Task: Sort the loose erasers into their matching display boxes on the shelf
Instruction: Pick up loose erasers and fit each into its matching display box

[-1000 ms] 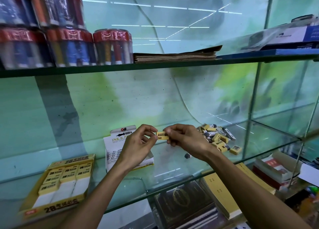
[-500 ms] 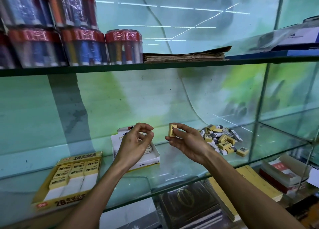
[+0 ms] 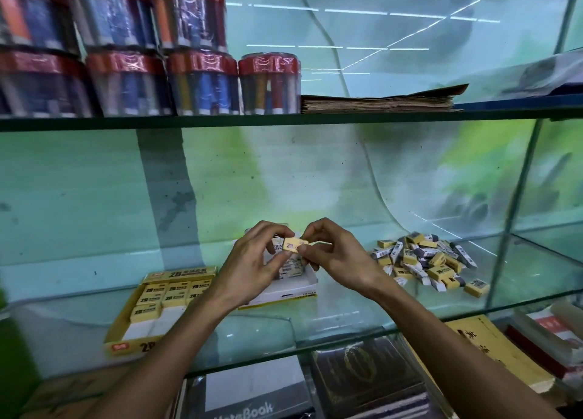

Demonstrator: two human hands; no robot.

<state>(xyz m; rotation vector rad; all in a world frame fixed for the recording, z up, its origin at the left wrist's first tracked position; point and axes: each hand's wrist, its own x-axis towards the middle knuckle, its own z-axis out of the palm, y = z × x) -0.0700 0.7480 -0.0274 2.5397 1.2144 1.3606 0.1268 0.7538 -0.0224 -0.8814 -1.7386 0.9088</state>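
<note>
Notebooks and a dark patterned book lie nearest, on the level under the glass shelf, below both forearms, with a yellow paperback under the right forearm's outer side. Above the shelf, the left hand and right hand meet fingertip to fingertip, both curled and pinching one small yellow eraser between them; the left thumb and fingers hold its left end, the right thumb and forefinger its right end. The eraser is held in the air, clear of the shelf, over the white display box that sits directly beneath and just behind the hands. To the left of the left wrist lies the yellow 2B display box, with rows of yellow-sleeved erasers filling its far part and white eraser ends showing nearer its front edge. To the right of the right hand, near but apart from it, lies the pile of loose erasers, a mix of yellow-sleeved and dark-and-white-sleeved pieces, with one yellow piece lying a little off at its near right corner. Farther off and above the hands, the upper shelf carries clear tubs with red lids, stacked in two tiers at the left, and a stack of brown paper sheets to their right.
</note>
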